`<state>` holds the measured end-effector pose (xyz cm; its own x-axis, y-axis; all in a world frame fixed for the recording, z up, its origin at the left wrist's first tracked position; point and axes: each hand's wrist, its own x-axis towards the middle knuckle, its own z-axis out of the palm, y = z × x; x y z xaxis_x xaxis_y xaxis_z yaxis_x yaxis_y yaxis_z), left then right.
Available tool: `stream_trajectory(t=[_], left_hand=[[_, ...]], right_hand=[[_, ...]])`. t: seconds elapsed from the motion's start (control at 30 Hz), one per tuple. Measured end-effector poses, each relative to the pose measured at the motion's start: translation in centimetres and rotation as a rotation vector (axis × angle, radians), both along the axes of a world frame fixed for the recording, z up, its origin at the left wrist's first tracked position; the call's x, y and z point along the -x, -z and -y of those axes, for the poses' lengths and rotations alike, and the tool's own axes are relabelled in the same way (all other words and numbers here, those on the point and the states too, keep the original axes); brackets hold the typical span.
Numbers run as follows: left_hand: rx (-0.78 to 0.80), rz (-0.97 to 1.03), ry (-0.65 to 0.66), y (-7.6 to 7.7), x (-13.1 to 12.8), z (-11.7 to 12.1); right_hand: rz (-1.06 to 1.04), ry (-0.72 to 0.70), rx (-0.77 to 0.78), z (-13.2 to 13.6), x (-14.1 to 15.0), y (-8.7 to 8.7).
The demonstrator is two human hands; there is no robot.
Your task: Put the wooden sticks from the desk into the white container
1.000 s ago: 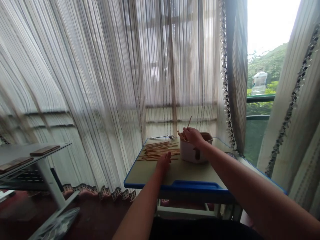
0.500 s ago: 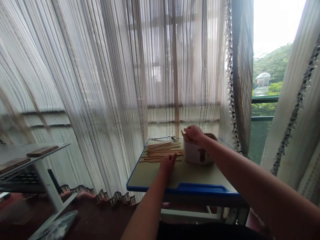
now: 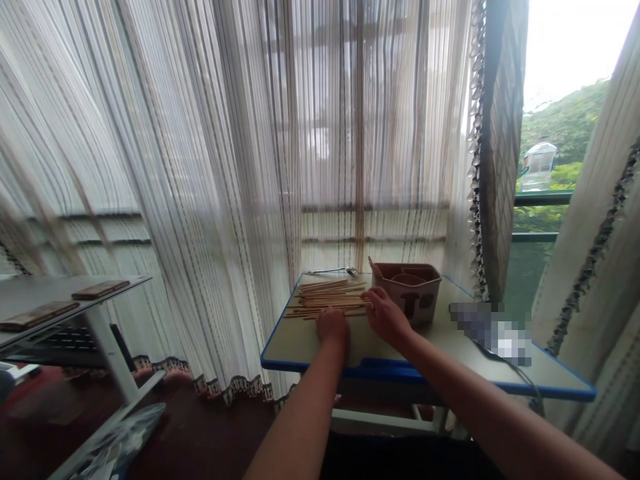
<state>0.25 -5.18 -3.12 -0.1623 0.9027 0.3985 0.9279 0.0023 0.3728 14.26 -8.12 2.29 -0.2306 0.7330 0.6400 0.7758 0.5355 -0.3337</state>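
Many thin wooden chopsticks (image 3: 325, 297) lie side by side on a pale desk (image 3: 300, 343) with a blue edge. At their near side rests my left hand (image 3: 333, 325), its fingers curled down on the sticks; whatever is in them is hidden. Around the right-hand ends of the chopsticks, my right hand (image 3: 385, 315) has its fingers drawn together in a pinch. Just behind that hand stands a utensil holder (image 3: 425, 307) with brown inner compartments and a dark mushroom-like print. One chopstick (image 3: 373, 265) leans out of its left corner.
A shiny spoon-like utensil (image 3: 350, 271) lies at the desk's back edge. To the right is a blurred-out object (image 3: 493, 333) with a cable. Striped sheer curtains (image 3: 225, 167) hang behind. Another table (image 3: 110, 280) with flat brown pieces stands at the left.
My right hand has come down from above the utensil holder to the chopstick ends. My left hand stays by the chopsticks. The view has shifted, showing more of the desk's right side.
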Motion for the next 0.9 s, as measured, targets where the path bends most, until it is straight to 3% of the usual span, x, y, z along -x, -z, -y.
stream_trajectory(t=[0.1, 0.2, 0.33, 0.9], left_hand=[[-0.022, -0.016, -0.020, 0.2, -0.1, -0.2], [-0.030, -0.014, -0.039, 0.3, -0.2, -0.2], [-0.015, -0.012, -0.015, 0.0, -0.2, 0.2], [0.011, -0.081, 0.121, -0.8, -1.0, 1.4]], right_hand=[[0.065, 0.060, 0.170, -0.6, -0.6, 3.9], [0.133, 0.077, 0.173, -1.2, -0.7, 5.3], [0.205, 0.143, 0.197, -1.1, -0.6, 5.2], [0.164, 0.146, 0.263, -1.9, -1.4, 5.3]])
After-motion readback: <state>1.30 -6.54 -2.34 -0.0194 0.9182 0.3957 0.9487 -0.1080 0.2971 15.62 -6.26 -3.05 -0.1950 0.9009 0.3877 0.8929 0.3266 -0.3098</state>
